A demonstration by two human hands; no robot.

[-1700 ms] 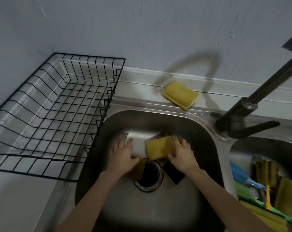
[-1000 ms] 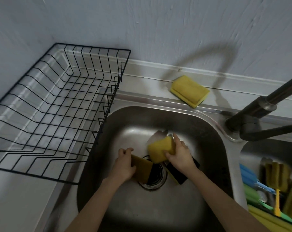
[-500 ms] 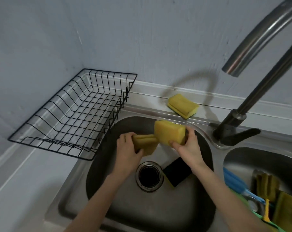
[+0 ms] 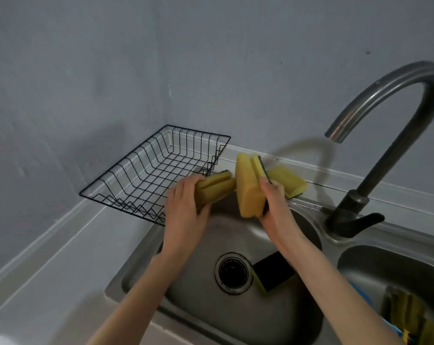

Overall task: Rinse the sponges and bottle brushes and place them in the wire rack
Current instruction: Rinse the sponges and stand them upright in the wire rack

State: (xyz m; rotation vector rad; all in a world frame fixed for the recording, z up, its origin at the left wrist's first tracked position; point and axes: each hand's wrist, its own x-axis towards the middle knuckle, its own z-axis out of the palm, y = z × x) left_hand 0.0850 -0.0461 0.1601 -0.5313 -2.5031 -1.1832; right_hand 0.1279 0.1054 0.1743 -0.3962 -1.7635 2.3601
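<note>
Over the left basin (image 4: 186, 282) of a steel double sink, the left hand (image 4: 186, 207) grips a yellow sponge (image 4: 217, 189) lying roughly level, fingers wrapped over its near end, its far end pointing toward 2 o'clock. The right hand (image 4: 273, 202) grasps a second yellow sponge (image 4: 249, 185) held upright on edge, its dark scouring face turned toward 3 o'clock; the two sponges meet or nearly meet end to face. The black wire rack (image 4: 148, 175) sits on the counter at 10 o'clock from the hands, tucked into the wall corner, holding nothing. A third yellow sponge (image 4: 289, 181) lies on the ledge behind the sink, just at 3 o'clock from the upright one. A fourth, dark side up, rests on the basin floor beside the drain (image 4: 232, 272), at its 3 o'clock: the dark-faced sponge (image 4: 273, 271). The gooseneck tap (image 4: 385, 135) arches at 2 o'clock. More yellow and blue cleaning items (image 4: 407, 314) sit in the right basin, blurred.
</note>
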